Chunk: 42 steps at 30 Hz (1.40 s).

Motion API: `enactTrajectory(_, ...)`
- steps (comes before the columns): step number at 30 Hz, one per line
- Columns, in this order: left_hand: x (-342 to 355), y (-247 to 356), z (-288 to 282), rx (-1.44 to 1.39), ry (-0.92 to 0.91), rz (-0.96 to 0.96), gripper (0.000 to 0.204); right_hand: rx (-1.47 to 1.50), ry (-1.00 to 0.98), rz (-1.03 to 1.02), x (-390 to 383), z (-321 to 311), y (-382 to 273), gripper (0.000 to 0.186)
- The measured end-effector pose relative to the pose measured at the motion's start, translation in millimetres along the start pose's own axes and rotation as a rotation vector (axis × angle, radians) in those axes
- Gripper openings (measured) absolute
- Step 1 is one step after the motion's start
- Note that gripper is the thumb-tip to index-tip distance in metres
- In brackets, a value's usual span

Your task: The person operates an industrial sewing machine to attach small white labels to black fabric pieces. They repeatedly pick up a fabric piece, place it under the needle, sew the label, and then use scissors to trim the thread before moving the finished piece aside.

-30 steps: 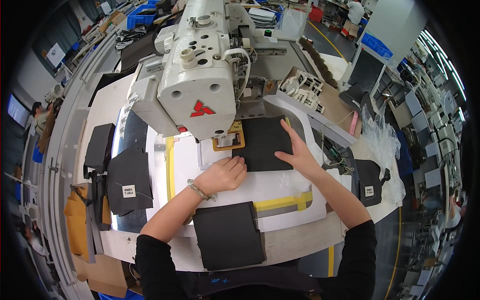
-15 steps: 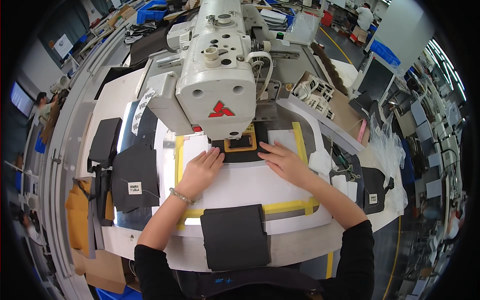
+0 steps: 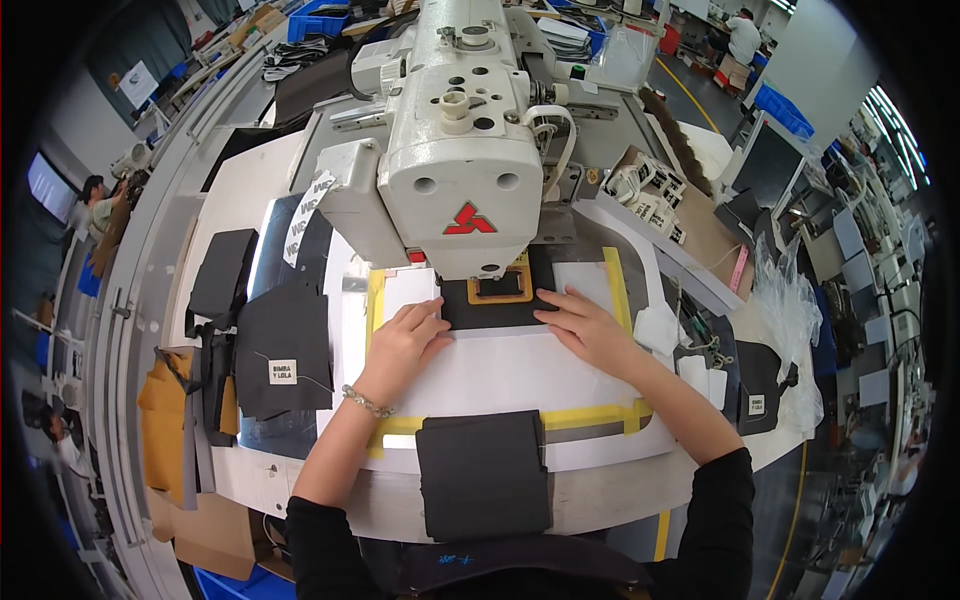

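Under the head of a white sewing machine (image 3: 455, 200), a dark fabric piece (image 3: 490, 318) lies flat with an orange clamp frame (image 3: 474, 296) on top of it. My left hand (image 3: 406, 342) is at the left edge of this piece, fingers stretched forward, palm down over the white sheet. On the other side, my right hand (image 3: 592, 330) lies with its fingers extended and the tips at the fabric's right edge. Neither hand grips anything. Around the fabric is a white template sheet (image 3: 500, 370) bordered with yellow tape (image 3: 580, 418).
Closest to me, a stack of dark fabric pieces (image 3: 484, 478) sits at the table edge. Dark pieces with a white label (image 3: 283, 372) lie to the left. At right are a cardboard tray (image 3: 700, 215) of white labels, a labelled dark piece (image 3: 757, 380) and clear plastic (image 3: 790, 330).
The whole view has shifted slightly, so the machine and table appear farther right. My left fingers have drawn back a little toward the fabric's left edge. My right hand stays at the right edge.
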<state>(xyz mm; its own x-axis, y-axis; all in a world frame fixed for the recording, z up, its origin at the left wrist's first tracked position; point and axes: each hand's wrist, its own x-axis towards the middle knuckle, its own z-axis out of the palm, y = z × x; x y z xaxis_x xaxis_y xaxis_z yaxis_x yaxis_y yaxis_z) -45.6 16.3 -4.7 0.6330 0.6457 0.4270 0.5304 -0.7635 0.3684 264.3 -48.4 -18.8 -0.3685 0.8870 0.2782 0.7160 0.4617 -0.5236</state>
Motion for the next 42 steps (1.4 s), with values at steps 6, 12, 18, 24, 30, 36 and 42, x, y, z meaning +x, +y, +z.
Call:
enactTrajectory(6, -1.6, 0.2, 1.3, -0.015, 0.036, 0.027, 0.014, 0.023, 0.037, -0.046, 1.0, -3.3, -4.6, 0.027)
enactTrajectory(12, -1.9, 3.6, 1.3, 0.073, 0.047, 0.066, 0.013, -0.247, 0.056, -0.146, -2.7, -24.8, -2.1, 0.03)
enactTrajectory(18, -2.0, 4.2, 4.7, 0.121, 0.06, 0.101, 0.015, -0.42, 0.018, -0.232, -12.5, -21.6, 4.8, 0.031)
enactTrajectory(24, -7.2, -0.7, 7.6, 0.176, 0.02, 0.094, 0.015, -0.448, 0.052, -0.262, -10.7, -17.9, 0.2, 0.024)
enactTrajectory(30, -6.7, 1.7, 6.9, 0.297, 0.001, 0.177, 0.012, -0.418, -0.036, -0.174, -11.9, -13.5, 0.0, 0.025)
enactTrajectory(36, -6.2, 2.0, 7.2, 0.306, -0.033, 0.17, 0.009, -0.294, 0.017, -0.143, -5.8, -21.0, -4.0, 0.023)
enactTrajectory(42, -6.2, 3.0, 7.4, 0.317, -0.035, 0.161, 0.01, -0.437, 0.088, -0.102, 14.7, -19.8, 3.8, 0.029)
